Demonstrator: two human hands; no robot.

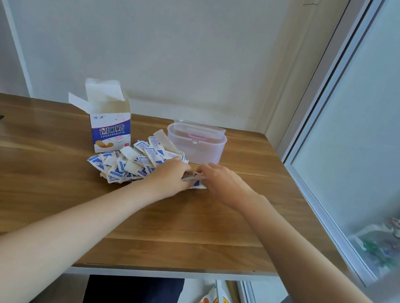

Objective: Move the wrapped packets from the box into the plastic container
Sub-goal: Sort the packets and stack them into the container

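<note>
Both hands meet over the packet pile, gathering a batch for the container.

Left hand (172, 175) and right hand (217, 182) come together just in front of the plastic container (195, 142), fingers curled down onto a few wrapped packets (125, 165) at the right end of the heap; exactly how many they pinch, I can't tell. Most packets lie spilled on the surface (181, 227) toward its far edge, between the open box (110, 125) and the container, so the box looks emptied out already. Container stands lidless just beyond the hands, seemingly holding no packets yet, only something pink. Working at the heap's nearest end keeps the lift short, I'd say.
</note>
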